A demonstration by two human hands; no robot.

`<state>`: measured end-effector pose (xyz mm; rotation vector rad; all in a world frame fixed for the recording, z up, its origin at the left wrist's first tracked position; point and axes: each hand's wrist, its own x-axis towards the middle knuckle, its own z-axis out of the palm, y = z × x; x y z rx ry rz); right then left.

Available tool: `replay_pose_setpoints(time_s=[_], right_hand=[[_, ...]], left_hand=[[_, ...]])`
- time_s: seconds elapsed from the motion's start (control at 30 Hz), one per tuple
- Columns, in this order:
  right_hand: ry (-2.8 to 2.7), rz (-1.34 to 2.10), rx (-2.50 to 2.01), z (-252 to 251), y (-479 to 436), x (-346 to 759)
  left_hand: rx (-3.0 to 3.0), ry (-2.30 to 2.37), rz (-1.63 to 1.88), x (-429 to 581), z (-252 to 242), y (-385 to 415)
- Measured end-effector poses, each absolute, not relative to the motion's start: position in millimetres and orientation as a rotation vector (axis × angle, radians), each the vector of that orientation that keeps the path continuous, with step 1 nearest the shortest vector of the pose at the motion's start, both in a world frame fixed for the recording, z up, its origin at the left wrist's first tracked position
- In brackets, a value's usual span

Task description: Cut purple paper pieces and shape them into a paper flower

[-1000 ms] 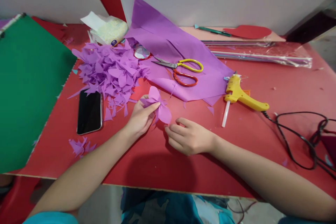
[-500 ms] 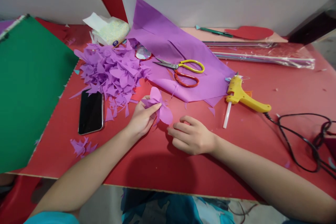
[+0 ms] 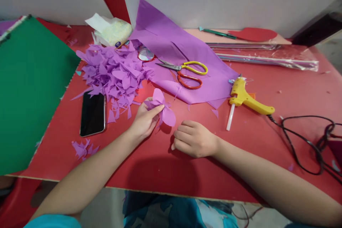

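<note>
Item, in hand: one flower of thin purple paper with broad rounded petals, raised above the red surface, near the front middle.

Left hand: gripping the flower, thumb over its centre, petals spread beyond the fingertips.

Right hand: closed, fingers curled into a loose fist, just beside the flower and apart from it; nothing shows in it, though the palm is hidden.

Step, as judged: the flower held up for handling or inspection, one hand supporting, the other idle.

Next move, as judged: work on the petals would call for the right hand to uncurl and meet the flower, the left pinch firm but light, since thin paper may crease.

Adjacent stock: heaped pile of purple paper cut-outs, beyond the left hand; metal scissors with one yellow and one red handle, lying on a large purple paper sheet; yellow glue gun, translucent white stick at its rear, right of the scissors; black-screened phone, left of the left hand.
</note>
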<state>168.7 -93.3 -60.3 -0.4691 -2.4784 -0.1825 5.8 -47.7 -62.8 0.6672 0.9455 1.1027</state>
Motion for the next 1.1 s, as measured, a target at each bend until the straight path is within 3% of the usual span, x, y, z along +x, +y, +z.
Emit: replay_pose_setpoints(time_s=[0.4,0.73,1.1], right_hand=[[-2.431,-0.077,-0.617,-64,-94,170],[-2.027,0.103,-1.024,-72,-86,174],[-1.751,0.354,-1.18,-65,-83,174]], left_hand=[[0.624,0.982,1.13,6,-63,-47],[0.627,0.975,1.125,4,-66,-47],[0.865,0.985,1.084,4,-63,-55]])
